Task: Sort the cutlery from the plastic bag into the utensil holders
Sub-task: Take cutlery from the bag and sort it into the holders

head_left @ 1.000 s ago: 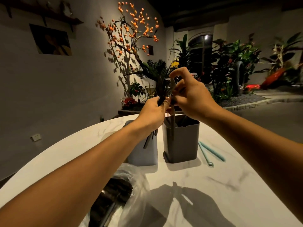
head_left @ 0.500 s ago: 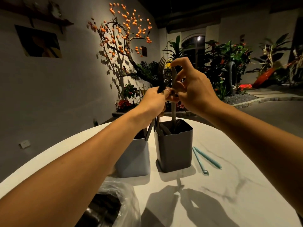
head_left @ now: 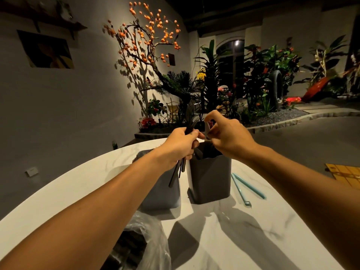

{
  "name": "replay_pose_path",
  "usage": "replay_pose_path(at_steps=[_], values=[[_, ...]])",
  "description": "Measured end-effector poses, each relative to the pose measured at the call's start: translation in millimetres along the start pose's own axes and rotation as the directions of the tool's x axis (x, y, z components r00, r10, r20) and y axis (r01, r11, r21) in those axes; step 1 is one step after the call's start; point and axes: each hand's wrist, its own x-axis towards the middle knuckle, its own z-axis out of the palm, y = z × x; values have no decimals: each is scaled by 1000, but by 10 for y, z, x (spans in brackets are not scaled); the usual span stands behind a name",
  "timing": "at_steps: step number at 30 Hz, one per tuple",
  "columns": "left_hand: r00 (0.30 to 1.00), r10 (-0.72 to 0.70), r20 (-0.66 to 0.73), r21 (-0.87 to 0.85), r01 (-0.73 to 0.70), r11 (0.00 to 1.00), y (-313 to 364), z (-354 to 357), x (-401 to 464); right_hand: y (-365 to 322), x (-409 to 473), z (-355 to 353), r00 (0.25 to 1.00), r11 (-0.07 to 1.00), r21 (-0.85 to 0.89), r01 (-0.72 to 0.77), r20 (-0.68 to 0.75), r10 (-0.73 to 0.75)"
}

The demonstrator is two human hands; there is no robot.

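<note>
The head view shows a white marble table with two holders standing side by side near its far edge: a light grey holder on the left and a dark holder on the right. The left hand is closed around a bundle of dark cutlery, with the fork ends pointing up above the fist and the handles hanging below it, in front of the light grey holder. The right hand is just beside it, over the mouth of the dark holder. Its fingers are curled and seem to pinch one thin piece, but that piece is mostly hidden, so I cannot say what kind it is.

The step in hand is probably to take one piece from the bundle and drop it in the dark holder. To do it well, I think the left grip should stay firm so the other pieces do not slide out, and the right hand should lower the piece straight down, because some cutlery already stands inside.

The plastic bag lies at the near edge of the table. Two light blue utensils lie to the right of the dark holder. On the right side there is open room to move.
</note>
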Motion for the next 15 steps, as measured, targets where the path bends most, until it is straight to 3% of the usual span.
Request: replay_pose_path(at_steps=[2,4,6,8,12,15], values=[[1000,4,31,-30,-3,1000,-2,-8,-52,-28,4,30,998,1000,-3,-26,49,26],[999,-7,47,-68,10,998,1,-27,-102,-106,29,-6,993,978,190,-91,90,75],[999,-26,43,-98,30,995,-4,-65,-139,-247,52,-93,973,836,509,-205,200,117],[999,-43,31,-99,46,994,-13,-102,-175,-372,62,-165,954,707,653,-271,279,109],[996,-74,59,-136,81,987,-44,-183,-271,-537,91,-131,976,805,573,-156,217,34],[995,-66,77,-132,75,988,-74,-243,-334,-601,100,-89,978,800,578,-162,200,53]])
